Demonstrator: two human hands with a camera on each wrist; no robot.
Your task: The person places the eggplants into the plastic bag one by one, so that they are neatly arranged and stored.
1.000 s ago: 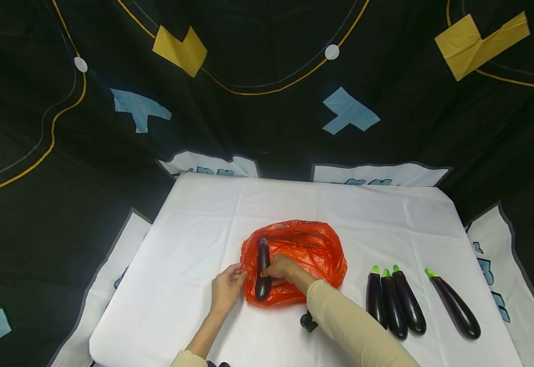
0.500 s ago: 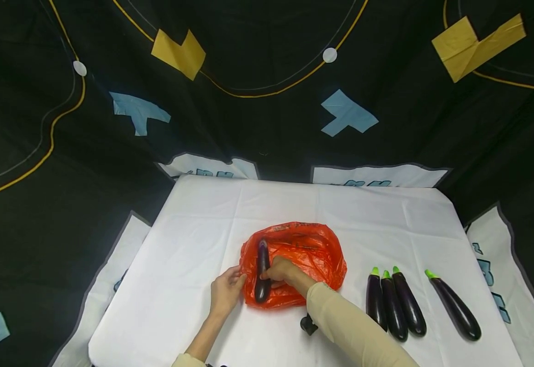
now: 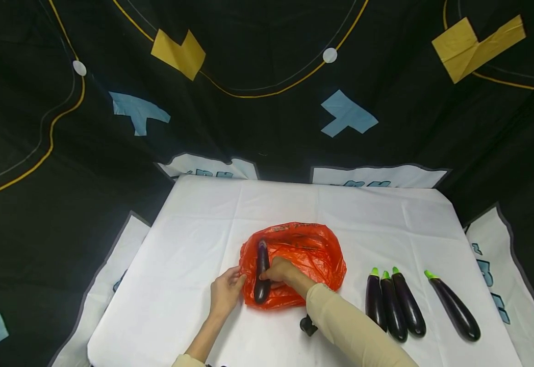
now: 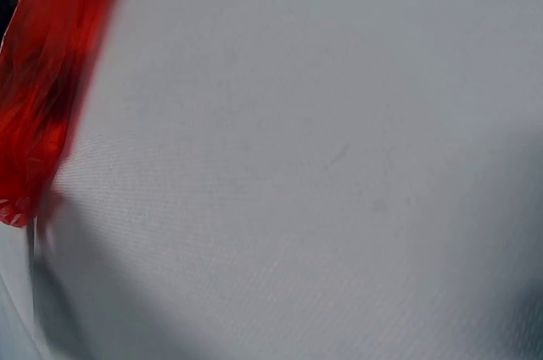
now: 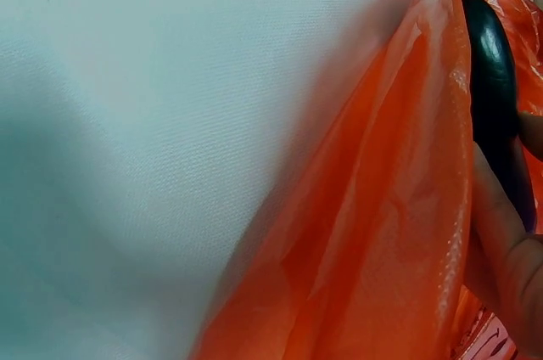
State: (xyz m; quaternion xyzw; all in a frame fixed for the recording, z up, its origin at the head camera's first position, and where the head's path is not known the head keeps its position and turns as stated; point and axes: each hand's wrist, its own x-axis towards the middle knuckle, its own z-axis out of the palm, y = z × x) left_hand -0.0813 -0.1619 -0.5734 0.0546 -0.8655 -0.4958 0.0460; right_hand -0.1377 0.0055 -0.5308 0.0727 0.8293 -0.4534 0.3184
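An open red plastic bag (image 3: pixel 314 255) lies mid-table in the head view, its mouth facing up. Inside its left part is a dark purple eggplant (image 3: pixel 262 285), stem end away from the person. My right hand (image 3: pixel 285 270) reaches into the bag and grips this eggplant, thumb on one side and fingers on the other. The right wrist view shows the eggplant (image 5: pixel 490 63) between the fingers (image 5: pixel 509 262), behind the bag's near wall (image 5: pixel 373 233). At the bag's left rim, my left hand (image 3: pixel 225 290) pinches the plastic. Only the bag's edge (image 4: pixel 42 63) shows in the left wrist view.
Three eggplants (image 3: pixel 392 306) with green stems lie side by side to the right of the bag. Another eggplant (image 3: pixel 455 308) lies apart, farther right. A white cloth covers the table (image 3: pixel 193 214), and a dark printed curtain (image 3: pixel 257 127) hangs behind it.
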